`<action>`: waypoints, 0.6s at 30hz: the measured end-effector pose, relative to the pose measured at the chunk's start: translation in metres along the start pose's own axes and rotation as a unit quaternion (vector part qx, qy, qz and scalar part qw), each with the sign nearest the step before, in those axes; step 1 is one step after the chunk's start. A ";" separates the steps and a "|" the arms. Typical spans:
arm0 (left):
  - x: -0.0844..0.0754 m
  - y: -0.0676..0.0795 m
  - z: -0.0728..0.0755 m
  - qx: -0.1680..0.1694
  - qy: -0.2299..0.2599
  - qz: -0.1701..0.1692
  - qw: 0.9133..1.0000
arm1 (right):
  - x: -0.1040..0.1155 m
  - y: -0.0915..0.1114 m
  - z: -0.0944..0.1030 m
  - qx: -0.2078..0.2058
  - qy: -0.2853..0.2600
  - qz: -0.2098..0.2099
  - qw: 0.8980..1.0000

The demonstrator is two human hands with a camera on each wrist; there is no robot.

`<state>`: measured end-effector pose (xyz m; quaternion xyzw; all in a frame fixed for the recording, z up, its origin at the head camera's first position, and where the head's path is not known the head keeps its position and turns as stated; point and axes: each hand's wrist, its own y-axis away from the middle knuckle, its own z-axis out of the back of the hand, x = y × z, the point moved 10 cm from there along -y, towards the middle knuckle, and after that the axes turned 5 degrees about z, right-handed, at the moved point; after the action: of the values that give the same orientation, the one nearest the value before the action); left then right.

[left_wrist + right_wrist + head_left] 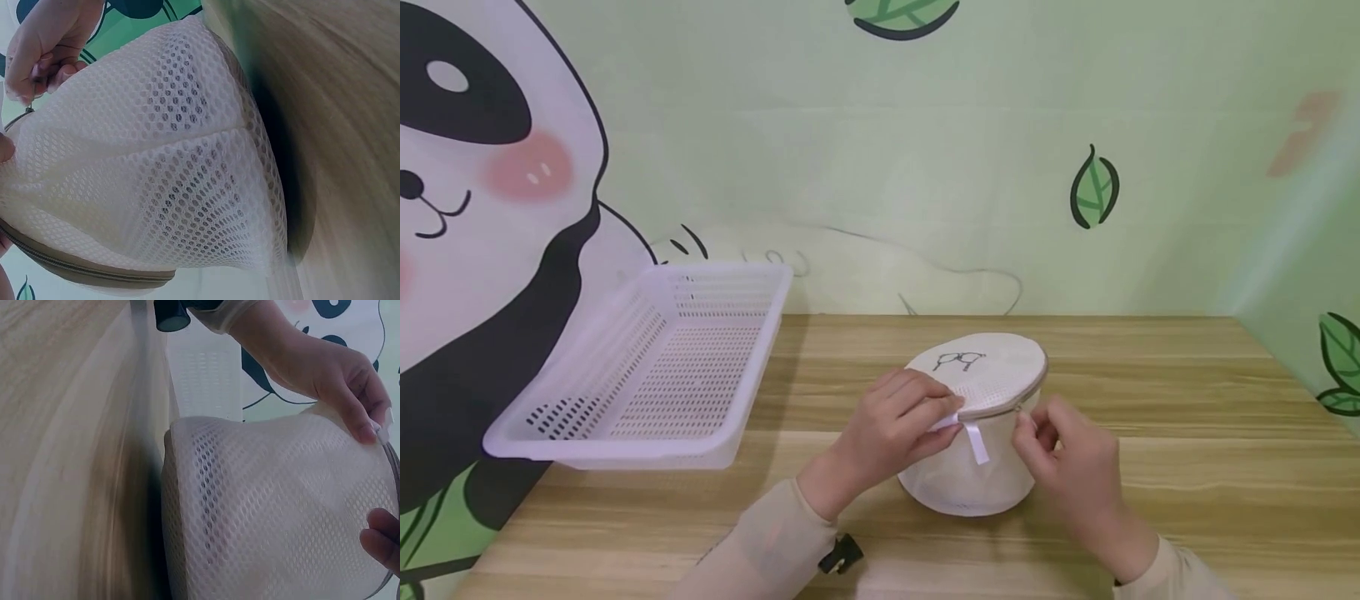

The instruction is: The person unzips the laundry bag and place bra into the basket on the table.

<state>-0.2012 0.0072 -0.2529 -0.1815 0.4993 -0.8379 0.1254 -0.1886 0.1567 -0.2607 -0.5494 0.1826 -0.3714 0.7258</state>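
A round white mesh laundry bag stands upright on the wooden table, its lid printed with a small glasses-like drawing. A zipper runs around the lid's edge. My left hand pinches the rim at the front left, beside a white ribbon tag that hangs down. At the front right, my right hand pinches the zipper pull between thumb and curled fingers. The left wrist view shows the mesh side drawn into creases toward the left thumb.
To the left of the bag is a white plastic basket with perforated walls. Behind the table rises a green wall printed with leaves and a panda. A small black clip-like piece sits by the left sleeve.
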 end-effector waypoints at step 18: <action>0.010 0.003 0.003 0.002 0.030 0.006 1.000 | -0.019 -0.003 0.004 0.012 0.023 -0.032 0.999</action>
<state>-0.2089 -0.0001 -0.2522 -0.1536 0.5025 -0.8430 0.1156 -0.1993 0.1726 -0.2598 -0.5378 0.1774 -0.4089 0.7156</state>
